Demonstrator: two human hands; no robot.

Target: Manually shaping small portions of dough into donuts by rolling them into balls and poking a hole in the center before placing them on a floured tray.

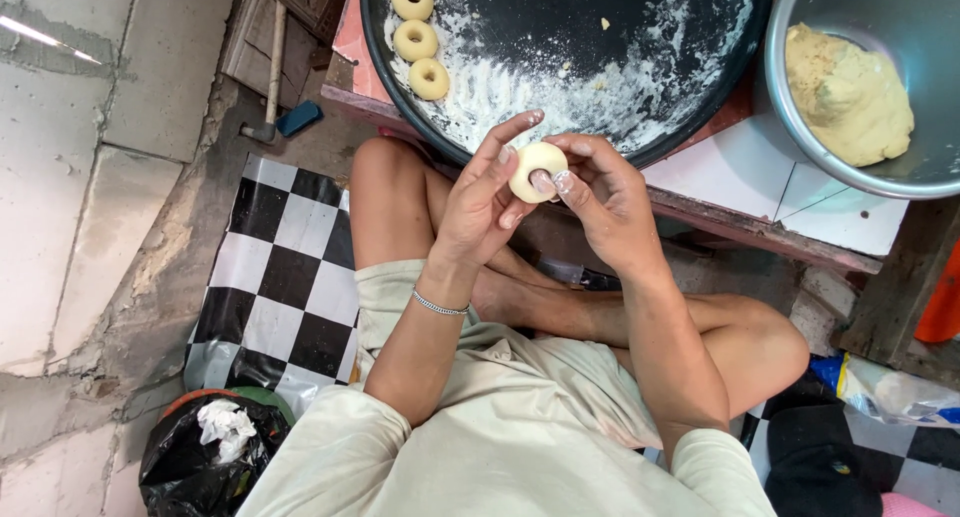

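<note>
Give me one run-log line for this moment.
left hand: holds dough ball | right hand: thumb pressed into it | round tray: three dough rings | metal bowl: dough

Soft daylight fills the scene, even and fairly bright, with no hard shadows anywhere. Upper left of the frame, a thin white streak of glare cuts across the concrete wall. Upper right, the metal bowl gives off a dull sheen along its inner wall. The black round tray at top centre stays matte, its flour dusting crisp. Focus is sharp through the middle, down to the knuckles. Shade gathers under the low table, centre right. Edges bend slightly outward, wide-angle style.
</note>
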